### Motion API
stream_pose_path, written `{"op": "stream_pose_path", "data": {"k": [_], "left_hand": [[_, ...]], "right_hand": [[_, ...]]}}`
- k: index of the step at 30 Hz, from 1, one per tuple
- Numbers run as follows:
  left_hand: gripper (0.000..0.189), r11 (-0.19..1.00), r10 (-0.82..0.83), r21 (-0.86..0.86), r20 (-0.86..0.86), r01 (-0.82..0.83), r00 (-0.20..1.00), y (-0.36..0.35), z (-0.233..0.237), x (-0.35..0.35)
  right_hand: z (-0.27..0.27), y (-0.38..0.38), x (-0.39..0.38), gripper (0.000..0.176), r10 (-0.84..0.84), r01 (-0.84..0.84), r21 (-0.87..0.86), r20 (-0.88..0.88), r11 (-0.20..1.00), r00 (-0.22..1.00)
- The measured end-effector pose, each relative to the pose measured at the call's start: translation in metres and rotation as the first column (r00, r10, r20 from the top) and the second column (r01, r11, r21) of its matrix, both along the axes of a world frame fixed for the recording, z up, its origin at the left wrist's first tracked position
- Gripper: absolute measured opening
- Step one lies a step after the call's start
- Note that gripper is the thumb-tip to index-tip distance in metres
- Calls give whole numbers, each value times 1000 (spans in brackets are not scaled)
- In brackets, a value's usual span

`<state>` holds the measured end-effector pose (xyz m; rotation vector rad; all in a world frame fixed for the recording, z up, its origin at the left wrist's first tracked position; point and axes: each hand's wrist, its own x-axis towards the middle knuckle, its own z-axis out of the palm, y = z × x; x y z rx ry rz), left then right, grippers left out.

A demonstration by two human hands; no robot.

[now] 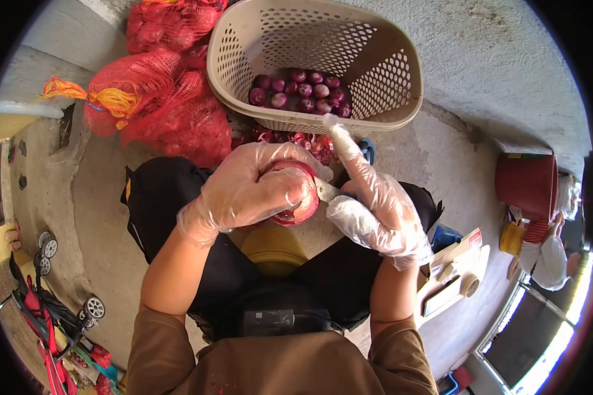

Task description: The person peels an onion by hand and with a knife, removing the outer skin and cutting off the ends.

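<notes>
My left hand, in a clear plastic glove, is wrapped round a red onion whose skin looks partly peeled, with paler patches showing. Its thumb lies across the onion's near face and hides part of it. From the right, the short metal blade of a small knife touches the onion's side. My right hand, gloved the same way, grips that knife; its handle is mostly hidden by the fingers. The right index finger points up and away from the blade.
Ahead stands a beige perforated basket with several peeled red onions inside. Onion skins lie before it. Red mesh sacks sit at left. A yellow container is between my legs; a red bin stands right, a stroller left.
</notes>
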<state>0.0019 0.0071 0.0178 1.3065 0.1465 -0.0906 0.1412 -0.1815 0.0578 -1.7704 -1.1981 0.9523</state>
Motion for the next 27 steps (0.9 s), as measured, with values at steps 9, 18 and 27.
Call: {"op": "stream_pose_path", "data": {"k": [9,18,27], "left_hand": [[68,999,5,-41,-24,-6,1000,3,3,-1],[71,998,5,-68,-25,-7,1000,-1,-2,-2],[70,997,2,-78,-53,-6,999,2,3,-1]], "right_hand": [[-9,-3,-1,79,-9,6,55,44,998,999],[-10,-3,0,80,-10,-1,134,80,991,997],[-9,-2,-3,82,12,-31,126,149,992,989]]}}
